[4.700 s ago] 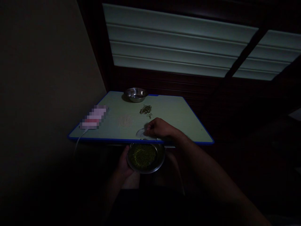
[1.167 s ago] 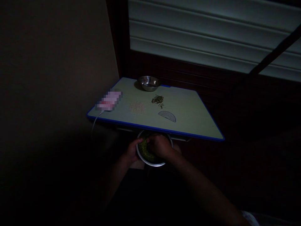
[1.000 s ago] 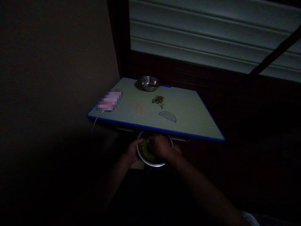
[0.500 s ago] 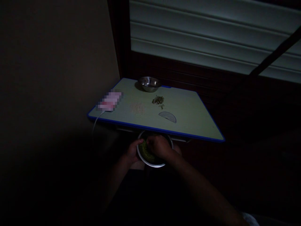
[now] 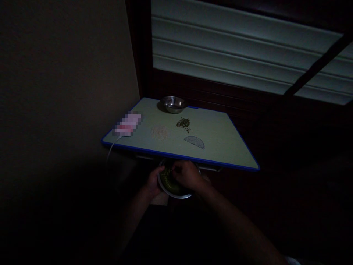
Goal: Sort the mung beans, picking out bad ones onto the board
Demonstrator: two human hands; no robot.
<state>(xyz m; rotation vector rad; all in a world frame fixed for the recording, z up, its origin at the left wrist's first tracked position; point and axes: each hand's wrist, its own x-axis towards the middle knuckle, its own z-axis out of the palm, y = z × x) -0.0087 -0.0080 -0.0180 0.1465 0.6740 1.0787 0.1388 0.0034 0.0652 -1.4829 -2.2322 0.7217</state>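
My left hand (image 5: 154, 180) grips the left rim of a metal bowl (image 5: 179, 197), its thumb over the edge. The bowl sits low at my lap, just below the table's near edge. Small green beans or grains (image 5: 169, 183) cover its inside. Over the bowl, my right hand (image 5: 188, 175) has its fingers drawn together in a pinch close to the beans. What lies between those fingertips is too dark to make out. The right forearm and hand hide the bowl's right part.
A pale table (image 5: 220, 147) with blue edging carries a steel bowl (image 5: 173, 105), a heap of dark beans (image 5: 183, 123), a pale scatter of grains (image 5: 160, 133), a protractor (image 5: 195, 141) and a blurred pink device (image 5: 128, 124) with a white cable (image 5: 109, 151). A wall rises at left.
The view has tilted slightly, so the table sits a little lower. My right hand remains pinched over the bowl, with only a slight shift; my left hand still holds the rim.
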